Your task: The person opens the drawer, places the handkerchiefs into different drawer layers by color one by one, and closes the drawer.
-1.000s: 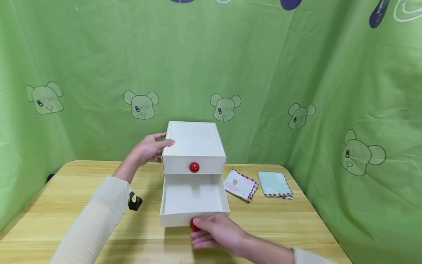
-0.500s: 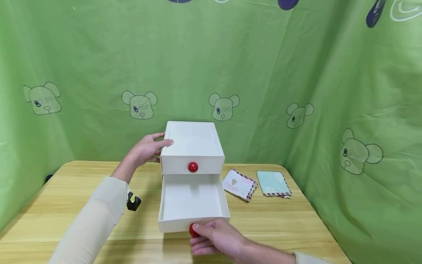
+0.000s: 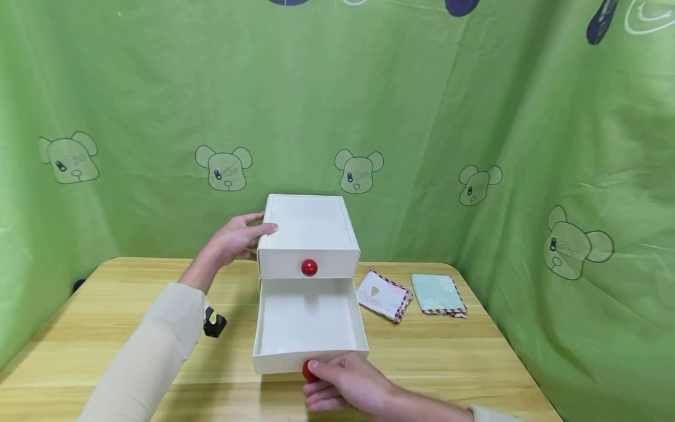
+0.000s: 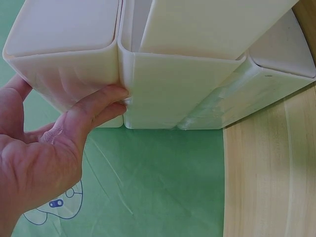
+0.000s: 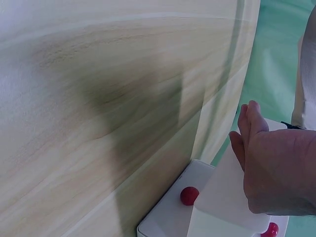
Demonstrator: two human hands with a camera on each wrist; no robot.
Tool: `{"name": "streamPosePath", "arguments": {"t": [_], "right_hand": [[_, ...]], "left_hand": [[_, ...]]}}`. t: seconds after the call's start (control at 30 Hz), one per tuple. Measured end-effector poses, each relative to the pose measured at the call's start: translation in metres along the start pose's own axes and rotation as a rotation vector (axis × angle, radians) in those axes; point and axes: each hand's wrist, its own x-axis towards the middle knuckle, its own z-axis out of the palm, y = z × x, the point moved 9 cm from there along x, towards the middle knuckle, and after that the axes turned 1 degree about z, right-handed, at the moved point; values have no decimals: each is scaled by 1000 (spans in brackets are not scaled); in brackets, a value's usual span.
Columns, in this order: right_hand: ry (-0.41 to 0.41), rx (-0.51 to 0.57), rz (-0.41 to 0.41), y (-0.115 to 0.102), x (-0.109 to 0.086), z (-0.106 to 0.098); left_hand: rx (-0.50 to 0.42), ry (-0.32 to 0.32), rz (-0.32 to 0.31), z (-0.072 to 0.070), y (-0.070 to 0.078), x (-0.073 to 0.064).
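Observation:
A white drawer cabinet (image 3: 308, 223) with red ball knobs stands in the middle of the table. Its middle drawer (image 3: 308, 319) is pulled far out, and its bare white inside shows. My right hand (image 3: 353, 384) pinches that drawer's red knob (image 3: 309, 371) between thumb and fingers, which the right wrist view hides. My left hand (image 3: 234, 237) rests on the cabinet's upper left edge, thumb on top and fingers along the side wall. In the left wrist view these fingertips lie beside the seam under the top tier (image 4: 64, 74). The bottom drawer (image 5: 165, 212) is shut.
Two folded cloths lie right of the cabinet on the wooden table (image 3: 437, 363): one white and pink (image 3: 385, 296), one pale blue (image 3: 439, 294). A green curtain (image 3: 295, 105) with bear heads hangs behind and at the sides. A black camera (image 3: 214, 323) is on my left wrist.
My right hand has drawn the middle drawer further out toward me, mostly in the first half second. The left hand has stayed on the cabinet.

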Motion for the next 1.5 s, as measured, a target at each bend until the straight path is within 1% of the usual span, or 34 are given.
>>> {"name": "streamPosePath", "arguments": {"t": [0.57, 0.9, 1.03, 1.1, 1.2, 1.33, 1.43, 1.5], "right_hand": [[15, -22, -3, 3, 1, 2], [14, -78, 2, 2, 0, 1], [-16, -158, 18, -1, -4, -2], [-46, -212, 33, -4, -7, -4], [-105, -274, 34, -11, -11, -5], [-187, -343, 13, -24, -18, -6], [-223, -404, 0, -33, -23, -9], [-233, -430, -12, -39, -26, -11]], "left_hand": [[-18, 0, 0, 0, 0, 1], [-18, -1, -4, 0, 0, 0], [-17, -1, -6, 0, -1, 0], [-10, -1, -3, 0, -1, 0], [-11, -2, -2, 0, -1, 1], [-17, -2, -6, 0, -1, 2], [-16, -1, -6, 0, -1, 2], [-16, 0, -4, 0, -1, 2]]}}
